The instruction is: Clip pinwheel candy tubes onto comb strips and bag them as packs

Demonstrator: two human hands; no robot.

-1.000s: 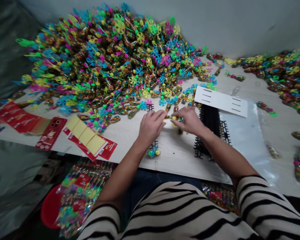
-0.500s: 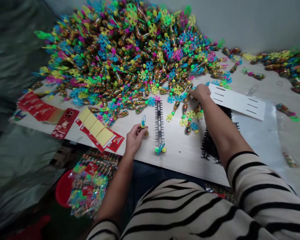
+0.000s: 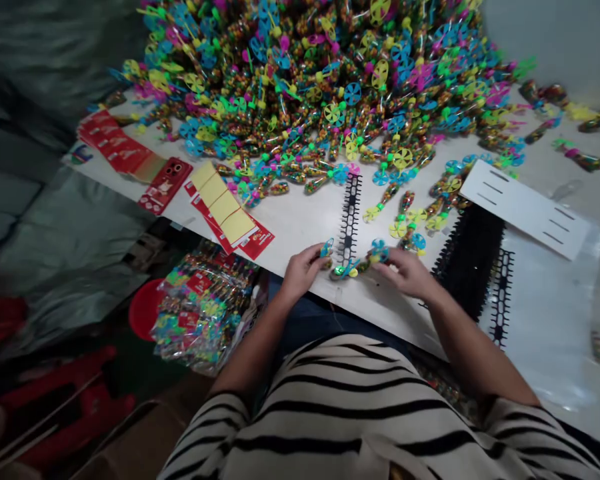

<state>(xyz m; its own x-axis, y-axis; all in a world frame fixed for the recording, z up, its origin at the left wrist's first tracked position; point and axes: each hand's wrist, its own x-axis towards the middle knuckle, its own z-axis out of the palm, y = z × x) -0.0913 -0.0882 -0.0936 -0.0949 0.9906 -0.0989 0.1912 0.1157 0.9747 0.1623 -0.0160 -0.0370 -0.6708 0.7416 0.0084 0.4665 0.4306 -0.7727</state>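
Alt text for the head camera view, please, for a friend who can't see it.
A left hand and right hand handle clear, bead-filled pinwheel tubes at the edge of a white table, beside a black comb-like strip. A huge, colorful heap of similar tubes lies beyond them.

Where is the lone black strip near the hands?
On the white table, below the big heap of pinwheel candy tubes, look between the left hand and right hand. A narrow black toothed strip lies there alone, unlike the thick black stack to the right.
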